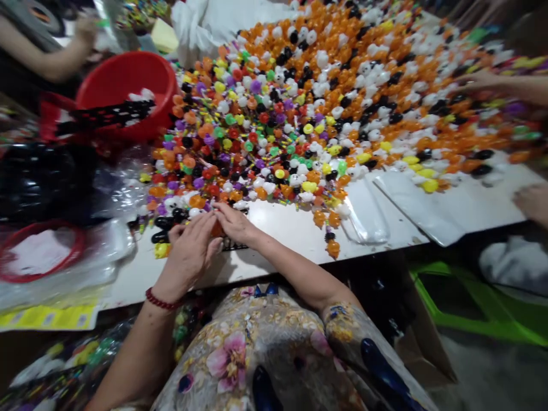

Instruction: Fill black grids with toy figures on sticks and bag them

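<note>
At the table's near edge, both my hands are close together over a row of small toys. My left hand point(190, 245) is bent over the row with its thumb toward the right; what lies under its fingers is hidden. My right hand point(235, 222) reaches in with fingertips pressed together beside the left fingers, and anything in them is too small to name. An orange plastic toy point(217, 229) shows between the hands. Part of a black perforated strip point(235, 246) lies below them. Black toys point(161, 228) and a yellow toy point(161, 250) lie left of my left hand.
A large heap of colourful small toys point(257, 131) covers the white table point(282, 222). Clear plastic bags point(366, 214) lie at right. A red basin point(128, 74) holds black perforated strips point(111, 114). Co-workers' hands show at both sides. A green stool point(492, 322) stands below right.
</note>
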Available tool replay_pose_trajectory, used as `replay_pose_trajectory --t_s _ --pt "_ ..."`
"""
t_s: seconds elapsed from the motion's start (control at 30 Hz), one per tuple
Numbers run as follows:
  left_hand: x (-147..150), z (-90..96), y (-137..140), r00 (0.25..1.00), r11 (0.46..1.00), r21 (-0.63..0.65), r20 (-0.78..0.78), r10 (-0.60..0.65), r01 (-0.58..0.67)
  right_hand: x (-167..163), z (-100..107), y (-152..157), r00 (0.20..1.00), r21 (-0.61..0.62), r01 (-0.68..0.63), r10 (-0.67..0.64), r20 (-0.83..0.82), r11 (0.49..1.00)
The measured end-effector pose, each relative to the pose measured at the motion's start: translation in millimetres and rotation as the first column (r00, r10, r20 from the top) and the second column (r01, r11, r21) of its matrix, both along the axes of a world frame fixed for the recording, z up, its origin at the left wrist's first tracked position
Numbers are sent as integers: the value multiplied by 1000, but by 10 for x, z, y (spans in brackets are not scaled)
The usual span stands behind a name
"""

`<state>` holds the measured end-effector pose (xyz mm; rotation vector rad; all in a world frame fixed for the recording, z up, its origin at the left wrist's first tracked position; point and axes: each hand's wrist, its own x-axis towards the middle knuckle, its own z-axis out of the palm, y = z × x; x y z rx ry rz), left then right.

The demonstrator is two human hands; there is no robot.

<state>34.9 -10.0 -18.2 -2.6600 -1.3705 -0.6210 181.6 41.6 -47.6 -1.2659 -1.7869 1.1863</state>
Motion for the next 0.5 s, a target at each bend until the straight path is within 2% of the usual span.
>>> replay_pose_trajectory --t_s 0.07,0.13,0.2,0.27,0.33,0.4,0.5 --pt "-4 -19 20 1000 1000 3 23 3 -3 145 -19 -88 1000 70 2 -2 9 998" --pt "-11 -36 37 999 1000 0 39 1 -1 453 -23 -244 997 204 11 -27 76 979" --pt "-17 -42 42 999 1000 -7 50 -1 2 912 -21 -461 974 327 49 -118 194 944" --pt "-22 -39 37 999 1000 -19 50 -2 3 1449 -30 -690 899 397 125 -274 343 909" --pt "-23 -28 26 999 1000 -26 44 4 -3 1949 -66 -878 773 438 189 -409 485 879" --pt "-22 -13 13 1000 1000 -18 25 10 -10 2312 -121 -1004 671 432 193 -440 596 881" --pt "-20 9 -5 1000 1000 -5 -12 18 -18 2539 -204 -1078 639 384 138 -378 669 913"
